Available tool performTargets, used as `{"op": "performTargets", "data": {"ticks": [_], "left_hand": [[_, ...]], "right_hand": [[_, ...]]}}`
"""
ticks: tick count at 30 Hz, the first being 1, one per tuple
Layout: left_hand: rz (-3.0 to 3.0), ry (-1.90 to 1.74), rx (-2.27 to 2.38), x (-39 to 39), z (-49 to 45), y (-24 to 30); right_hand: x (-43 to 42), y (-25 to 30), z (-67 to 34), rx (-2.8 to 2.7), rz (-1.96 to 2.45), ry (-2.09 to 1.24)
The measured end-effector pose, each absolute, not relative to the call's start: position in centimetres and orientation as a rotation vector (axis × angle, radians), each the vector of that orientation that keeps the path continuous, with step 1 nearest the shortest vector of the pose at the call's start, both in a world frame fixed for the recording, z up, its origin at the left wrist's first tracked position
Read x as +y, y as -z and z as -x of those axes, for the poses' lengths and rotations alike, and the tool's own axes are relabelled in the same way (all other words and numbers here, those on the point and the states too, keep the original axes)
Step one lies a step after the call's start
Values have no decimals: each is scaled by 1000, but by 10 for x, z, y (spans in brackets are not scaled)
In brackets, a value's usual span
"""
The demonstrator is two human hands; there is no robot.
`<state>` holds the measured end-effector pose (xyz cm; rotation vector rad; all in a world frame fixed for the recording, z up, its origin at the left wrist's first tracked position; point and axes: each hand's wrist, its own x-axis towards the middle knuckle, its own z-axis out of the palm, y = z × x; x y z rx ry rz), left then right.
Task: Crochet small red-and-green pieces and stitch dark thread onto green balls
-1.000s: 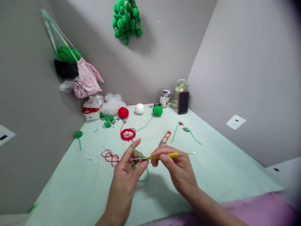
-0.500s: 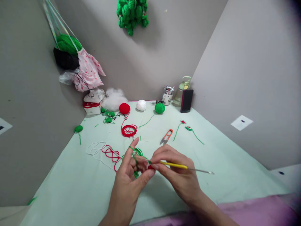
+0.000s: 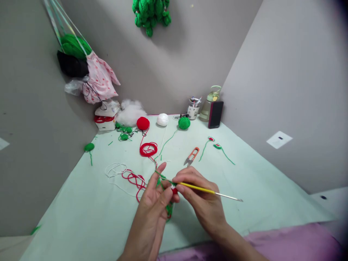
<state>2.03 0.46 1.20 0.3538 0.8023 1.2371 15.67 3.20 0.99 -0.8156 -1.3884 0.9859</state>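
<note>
The left hand (image 3: pixel 153 204) pinches a small crocheted piece (image 3: pixel 174 190), red and white with green at its top edge, between thumb and fingers, just in front of the right fingertips. Its index finger is raised with green yarn (image 3: pixel 160 174) across it — probably to keep the strand tensioned. The right hand (image 3: pixel 202 194) grips the yellow-handled crochet hook (image 3: pixel 198 187) like a pen, which likely gives fine control; its far metal end points away to the right. The orange snips (image 3: pixel 190 157) lie just beyond that hand, seemingly for easy reach, while the red ball (image 3: pixel 143 123), white ball (image 3: pixel 162 119) and green ball (image 3: pixel 184 123) sit back by the wall — leaving working room, presumably.
</note>
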Motion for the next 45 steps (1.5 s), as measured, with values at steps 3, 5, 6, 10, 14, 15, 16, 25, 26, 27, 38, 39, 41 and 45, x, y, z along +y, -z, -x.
{"op": "performTargets", "data": {"ticks": [3, 5, 6, 10, 14, 15, 16, 25, 26, 27, 38, 39, 41, 45], "left_hand": [[-464, -1283, 859, 4, -20, -13], [-512, -1298, 886, 4, -19, -14], [-529, -1300, 896, 4, -18, -14], [-579, -1287, 915, 5, -15, -13], [-609, -1261, 914, 3, -12, -13], [-617, -1265, 919, 3, -12, -13], [-629, -1267, 927, 2, -12, -13], [-848, -1344, 1121, 2, -11, -5], [-862, -1348, 1139, 1, -11, -4], [-869, -1353, 1156, 1, -11, -4], [-561, -1277, 900, 0, -17, -17], [-498, -1209, 833, 1, -15, -19], [-425, -1125, 753, 2, -10, -22], [-452, -1184, 786, 3, -5, -24]], "right_hand": [[34, -8, -158, -1383, 785, -1013], [35, -6, -160, -1327, 763, -1092], [36, -4, -161, -1286, 754, -1145], [37, -1, -163, -1123, 724, -1338], [36, -7, -165, -1142, 663, -1403], [35, -8, -166, -1178, 655, -1398], [34, -10, -168, -1224, 653, -1379], [17, -17, -176, -1745, 662, -817], [17, -18, -176, -1766, 648, -769], [17, -18, -176, -1791, 640, -721], [14, 0, -171, -1957, 696, -147], [14, 0, -171, -1916, 689, -219], [14, -4, -171, -1817, 712, -396], [21, -17, -170, -1585, 699, -788]]}}
